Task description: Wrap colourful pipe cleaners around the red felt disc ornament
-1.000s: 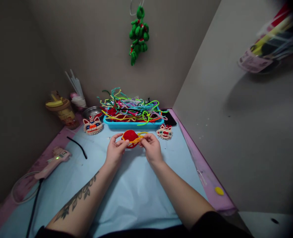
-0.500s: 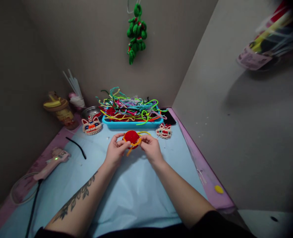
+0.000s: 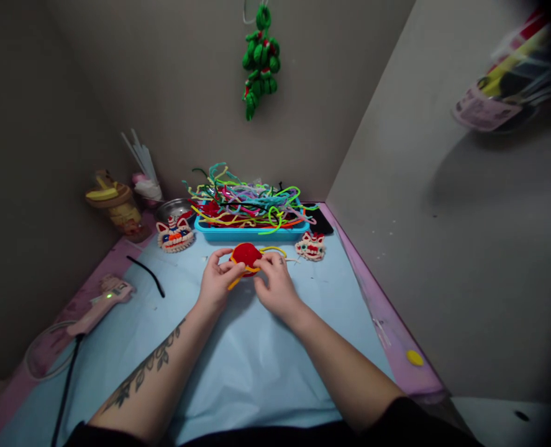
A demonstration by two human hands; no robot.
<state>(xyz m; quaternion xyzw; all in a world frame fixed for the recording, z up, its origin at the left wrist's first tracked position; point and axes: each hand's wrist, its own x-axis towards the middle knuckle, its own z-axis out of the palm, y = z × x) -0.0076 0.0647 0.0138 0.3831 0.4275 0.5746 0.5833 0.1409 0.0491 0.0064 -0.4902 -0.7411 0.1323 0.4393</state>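
A round red pipe-cleaner piece (image 3: 246,253) is held over the light blue mat (image 3: 238,354), with an orange pipe cleaner (image 3: 235,282) wound round it and a loose end hanging down at the left. My left hand (image 3: 217,280) pinches the piece's left edge. From the right, my right hand (image 3: 275,282) has its fingers closed on the orange strand at the front of the piece. A yellow loop (image 3: 274,249) sticks out behind my right hand.
A blue tray (image 3: 251,234) heaped with coloured pipe cleaners stands behind the hands. Two small cat-face pieces (image 3: 175,235) (image 3: 310,246) flank it. A pink glue gun (image 3: 102,303) and black pipe cleaner (image 3: 147,275) lie left. Walls close in on three sides.
My right hand has shifted left over the front of the red piece. The orange end now hangs lower at the left.
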